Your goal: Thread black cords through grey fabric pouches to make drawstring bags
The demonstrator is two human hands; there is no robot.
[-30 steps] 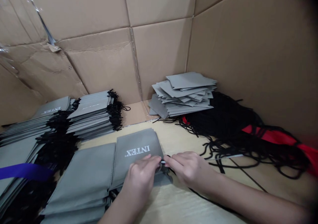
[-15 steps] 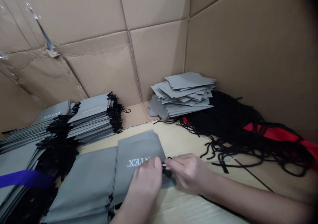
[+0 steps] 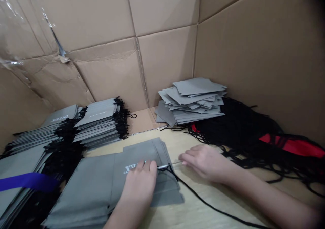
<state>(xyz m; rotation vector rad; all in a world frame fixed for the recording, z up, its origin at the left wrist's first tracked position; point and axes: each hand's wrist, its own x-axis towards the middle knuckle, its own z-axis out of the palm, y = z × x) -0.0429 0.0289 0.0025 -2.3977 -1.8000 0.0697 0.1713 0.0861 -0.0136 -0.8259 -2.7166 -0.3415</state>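
One left hand (image 3: 141, 181), bare, lies palm down across a grey pouch (image 3: 142, 147) at the near middle of the pale tabletop (image 3: 195, 205); its fingers are curled and partly cover the white lettering, which reads upside down from here. Grip of that hand uncertain: the fingertips meet the near end of a slim metal tool (image 3: 163, 167), but I cannot tell whether they pinch it or only press the fabric. Right hand (image 3: 205, 163) is just off the pouch's right edge, thumb and forefinger closed together on the thin far end of the same tool, which spans the gap between the two hands. Black cord (image 3: 200, 198) loops at the tool by the pouch's right edge, then trails in a slack curve over the tabletop to the bottom of the view, passing below the right forearm. More grey layers show under the pouch, fanned on its right side. Touching it on the left, a pile of grey pouches (image 3: 86, 181). Farther left, several stacks with black knotted ends, including a neat back stack (image 3: 96, 120); a blue strip (image 3: 27, 181) crosses the nearest of them. Back right, a loose heap of grey pieces (image 3: 196, 87) leans unevenly beside a mass of black cords (image 3: 241, 120), red band (image 3: 291, 144) among them. Cardboard walls (image 3: 165, 49) stand behind and to the right.
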